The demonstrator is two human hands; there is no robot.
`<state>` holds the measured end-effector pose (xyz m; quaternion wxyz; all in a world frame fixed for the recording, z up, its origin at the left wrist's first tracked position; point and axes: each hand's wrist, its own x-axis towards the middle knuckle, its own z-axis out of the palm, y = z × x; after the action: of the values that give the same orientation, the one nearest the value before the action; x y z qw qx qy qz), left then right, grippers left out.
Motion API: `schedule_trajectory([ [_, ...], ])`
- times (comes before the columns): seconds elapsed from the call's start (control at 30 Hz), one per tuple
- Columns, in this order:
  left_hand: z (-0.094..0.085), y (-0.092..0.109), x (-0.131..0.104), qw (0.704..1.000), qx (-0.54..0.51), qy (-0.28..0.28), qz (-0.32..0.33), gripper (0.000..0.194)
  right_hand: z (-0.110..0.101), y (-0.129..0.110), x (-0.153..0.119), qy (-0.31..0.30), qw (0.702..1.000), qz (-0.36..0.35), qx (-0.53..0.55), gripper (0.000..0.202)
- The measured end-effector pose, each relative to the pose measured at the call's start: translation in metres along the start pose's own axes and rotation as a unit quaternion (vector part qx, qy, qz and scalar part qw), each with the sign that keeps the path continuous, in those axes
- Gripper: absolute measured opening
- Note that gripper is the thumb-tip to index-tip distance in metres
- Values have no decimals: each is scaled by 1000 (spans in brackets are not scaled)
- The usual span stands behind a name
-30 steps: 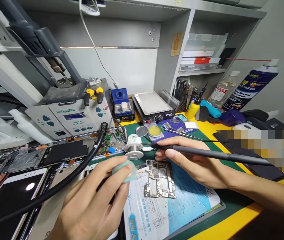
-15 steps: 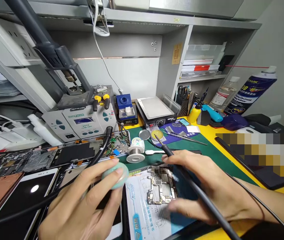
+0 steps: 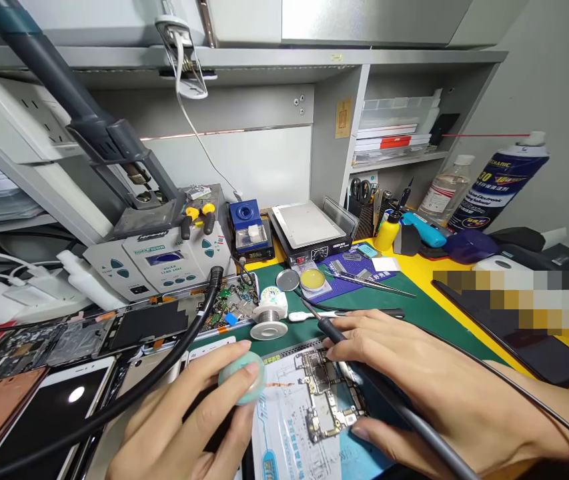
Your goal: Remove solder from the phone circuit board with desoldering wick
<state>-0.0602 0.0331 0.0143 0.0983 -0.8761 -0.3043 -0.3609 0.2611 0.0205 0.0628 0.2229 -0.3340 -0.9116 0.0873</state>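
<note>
My left hand (image 3: pixel 189 420) grips a mint-green round spool of desoldering wick (image 3: pixel 237 365) between its fingertips. A short strip of copper braid (image 3: pixel 279 384) sticks out of the spool to the right. My right hand (image 3: pixel 404 373) is wrapped around the dark handle of a soldering iron (image 3: pixel 333 331), whose tip points up and left over the green mat. Below this hand lies a phone logic board (image 3: pixel 321 410) on a white and blue printed sheet (image 3: pixel 284 427). Fingers and thumb of the right hand sit at its right edge; contact is unclear.
Behind the hands stand a solder wire spool (image 3: pixel 270 320), an open tin of yellow paste (image 3: pixel 313 280) and a white-headed brush (image 3: pixel 309 316). Farther back are a heating plate (image 3: pixel 309 227) and a hot-air station (image 3: pixel 164 260). A black hose (image 3: pixel 184 340) crosses on the left, near phones.
The copper braid now shows beyond the wick spool. My right hand has come down to the logic board, its fingers more closed, and the iron's tip has left the yellow tin. The camera view shifted.
</note>
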Motion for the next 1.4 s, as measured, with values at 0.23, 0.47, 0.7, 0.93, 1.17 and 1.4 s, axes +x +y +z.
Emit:
schedule_trajectory([
  [0.23,5,12,2,999,-11,15,-46,40,-5,5,-5,34,999,-10,29,60],
  [0.47,3,13,14,982,-114,30,-146,38,-1,11,0,200,922,180,279,17],
  [0.7,-6,6,21,947,-241,23,-210,42,5,23,18,225,717,308,584,37],
  [0.93,-9,7,31,870,-360,-15,-336,28,1,27,19,198,662,334,641,26],
  [1.17,-9,18,40,770,-472,-32,-428,23,6,28,17,170,645,351,657,12],
  [1.4,-6,32,59,670,-525,-85,-518,50,3,30,16,102,649,364,661,19],
])
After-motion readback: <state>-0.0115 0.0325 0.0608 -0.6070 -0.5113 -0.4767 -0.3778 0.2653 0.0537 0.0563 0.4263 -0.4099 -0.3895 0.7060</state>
